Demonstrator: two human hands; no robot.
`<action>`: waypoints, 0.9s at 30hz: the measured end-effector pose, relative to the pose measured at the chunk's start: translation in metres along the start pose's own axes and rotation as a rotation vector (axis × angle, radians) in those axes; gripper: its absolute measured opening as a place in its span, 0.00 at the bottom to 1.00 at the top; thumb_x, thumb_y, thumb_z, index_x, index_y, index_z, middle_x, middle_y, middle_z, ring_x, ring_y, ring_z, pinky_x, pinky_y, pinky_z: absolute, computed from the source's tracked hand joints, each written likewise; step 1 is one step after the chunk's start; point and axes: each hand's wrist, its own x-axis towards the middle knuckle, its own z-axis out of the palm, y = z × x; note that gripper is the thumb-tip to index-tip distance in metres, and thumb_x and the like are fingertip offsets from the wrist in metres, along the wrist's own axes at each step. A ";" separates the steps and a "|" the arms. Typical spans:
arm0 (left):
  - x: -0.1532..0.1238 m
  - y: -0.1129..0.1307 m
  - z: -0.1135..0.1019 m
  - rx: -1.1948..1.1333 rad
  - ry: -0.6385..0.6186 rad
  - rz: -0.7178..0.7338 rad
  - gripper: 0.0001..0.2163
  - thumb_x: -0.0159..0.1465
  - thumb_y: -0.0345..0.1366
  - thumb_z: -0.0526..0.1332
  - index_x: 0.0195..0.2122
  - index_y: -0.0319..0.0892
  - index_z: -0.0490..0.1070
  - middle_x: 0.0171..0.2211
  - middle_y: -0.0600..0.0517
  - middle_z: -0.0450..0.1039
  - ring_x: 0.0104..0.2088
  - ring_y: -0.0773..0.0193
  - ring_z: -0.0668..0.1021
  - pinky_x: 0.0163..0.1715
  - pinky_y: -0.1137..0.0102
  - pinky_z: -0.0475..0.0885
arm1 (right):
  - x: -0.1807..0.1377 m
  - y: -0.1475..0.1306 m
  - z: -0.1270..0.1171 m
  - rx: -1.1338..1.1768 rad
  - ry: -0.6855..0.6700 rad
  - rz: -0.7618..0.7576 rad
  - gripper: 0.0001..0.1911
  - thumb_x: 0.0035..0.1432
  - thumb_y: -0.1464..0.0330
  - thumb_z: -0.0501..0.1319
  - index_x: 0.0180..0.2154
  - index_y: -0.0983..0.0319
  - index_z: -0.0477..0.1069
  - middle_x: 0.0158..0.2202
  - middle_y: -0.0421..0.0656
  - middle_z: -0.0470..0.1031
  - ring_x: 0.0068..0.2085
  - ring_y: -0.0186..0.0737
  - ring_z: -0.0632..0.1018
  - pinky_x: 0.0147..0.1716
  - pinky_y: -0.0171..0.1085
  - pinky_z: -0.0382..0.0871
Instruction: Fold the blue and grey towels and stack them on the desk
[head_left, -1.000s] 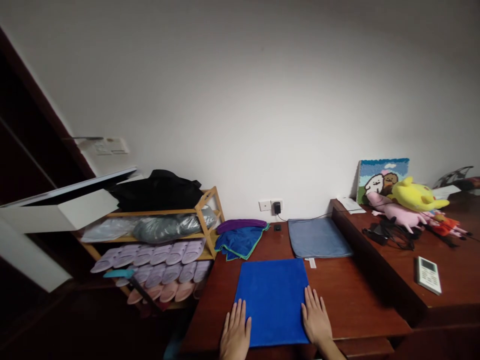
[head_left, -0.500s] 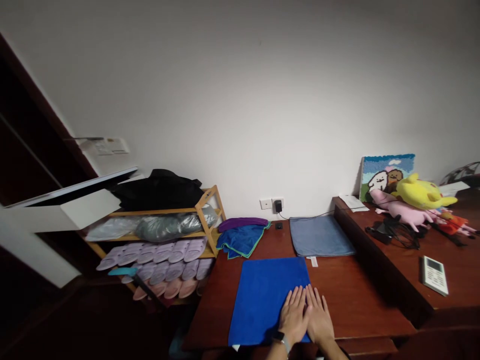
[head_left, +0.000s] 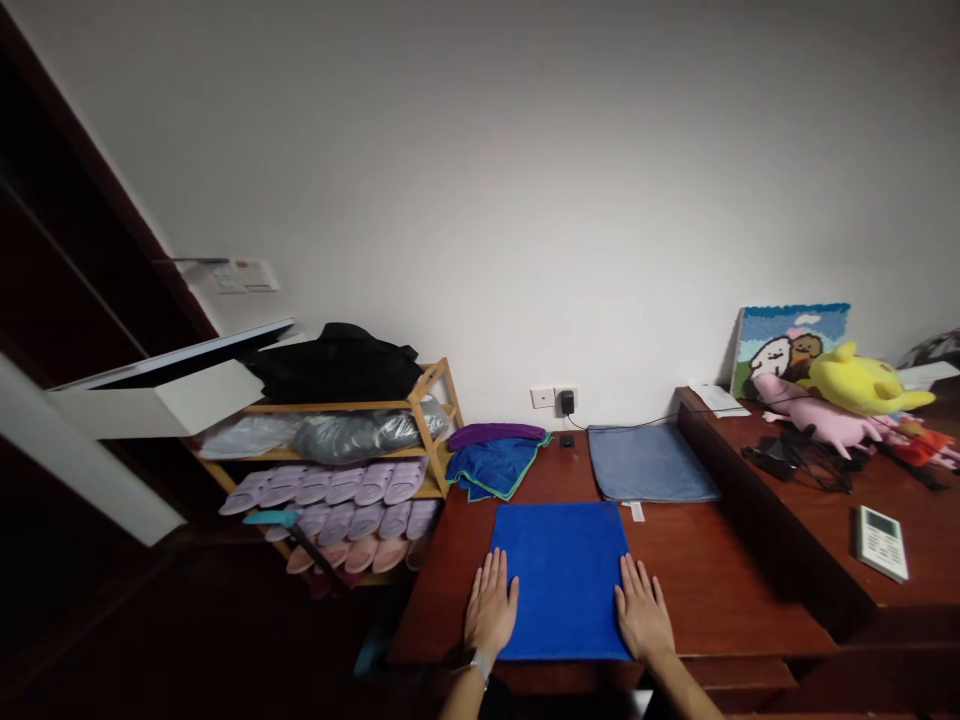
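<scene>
A bright blue cloth lies flat on the brown wooden table, close to its front edge. My left hand rests palm down on the cloth's left edge, fingers stretched forward. On the right edge, my right hand also lies flat with its fingers extended. Neither hand grips anything. Behind the blue cloth is a folded grey-blue cloth with a white tag. A crumpled dark blue cloth with green trim sits at the back left, against a purple cloth.
Left of the table stands a wooden rack with several slippers and a black bag. A raised desk at right carries plush toys, cables and a white device with a screen. A plugged-in adapter is on the wall.
My left hand has moved left from beside my right hand to the cloth's left edge. My right hand stays at the right edge. The view has shifted slightly.
</scene>
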 end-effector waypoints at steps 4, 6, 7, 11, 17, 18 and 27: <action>0.002 0.000 0.008 0.000 0.018 0.004 0.30 0.75 0.49 0.39 0.72 0.37 0.50 0.73 0.47 0.49 0.72 0.57 0.55 0.71 0.56 0.54 | 0.010 -0.007 -0.007 -0.008 -0.005 0.011 0.34 0.70 0.57 0.34 0.73 0.61 0.41 0.75 0.37 0.42 0.74 0.44 0.46 0.72 0.51 0.40; 0.003 -0.001 0.011 0.005 0.016 0.001 0.30 0.74 0.49 0.38 0.72 0.37 0.50 0.73 0.48 0.48 0.73 0.57 0.55 0.71 0.55 0.54 | 0.021 -0.012 -0.014 -0.001 0.023 0.003 0.34 0.70 0.58 0.33 0.73 0.61 0.41 0.75 0.37 0.41 0.75 0.44 0.45 0.72 0.50 0.40; 0.003 -0.002 0.012 0.006 0.017 0.001 0.30 0.74 0.49 0.39 0.73 0.37 0.50 0.73 0.48 0.48 0.73 0.57 0.55 0.71 0.55 0.55 | 0.028 -0.014 -0.017 0.004 0.026 0.003 0.34 0.71 0.58 0.33 0.73 0.61 0.41 0.75 0.38 0.41 0.75 0.44 0.45 0.72 0.50 0.40; 0.002 -0.006 0.015 0.006 0.029 0.005 0.30 0.75 0.49 0.39 0.73 0.38 0.50 0.73 0.49 0.48 0.72 0.57 0.55 0.70 0.56 0.57 | 0.049 -0.018 -0.020 0.004 -0.012 0.033 0.34 0.71 0.59 0.35 0.73 0.64 0.42 0.75 0.41 0.42 0.74 0.45 0.47 0.72 0.50 0.40; 0.004 -0.004 0.007 0.056 0.086 0.049 0.29 0.74 0.48 0.42 0.72 0.38 0.52 0.73 0.49 0.51 0.72 0.56 0.57 0.71 0.55 0.56 | 0.054 -0.013 -0.005 0.010 0.004 0.013 0.35 0.70 0.58 0.33 0.73 0.64 0.41 0.75 0.40 0.41 0.75 0.46 0.45 0.72 0.50 0.38; 0.007 0.005 0.004 0.048 0.102 0.069 0.29 0.74 0.47 0.41 0.72 0.38 0.51 0.73 0.48 0.51 0.72 0.56 0.56 0.71 0.54 0.55 | 0.055 -0.013 -0.004 0.017 0.006 0.015 0.34 0.70 0.59 0.33 0.73 0.64 0.41 0.75 0.40 0.41 0.75 0.46 0.45 0.72 0.51 0.39; 0.049 0.191 0.003 -0.285 -0.073 0.514 0.27 0.75 0.46 0.37 0.74 0.49 0.41 0.74 0.57 0.45 0.73 0.59 0.53 0.73 0.60 0.54 | 0.054 -0.009 0.003 -0.029 0.032 -0.049 0.34 0.66 0.65 0.43 0.72 0.60 0.47 0.75 0.40 0.41 0.75 0.48 0.44 0.72 0.53 0.37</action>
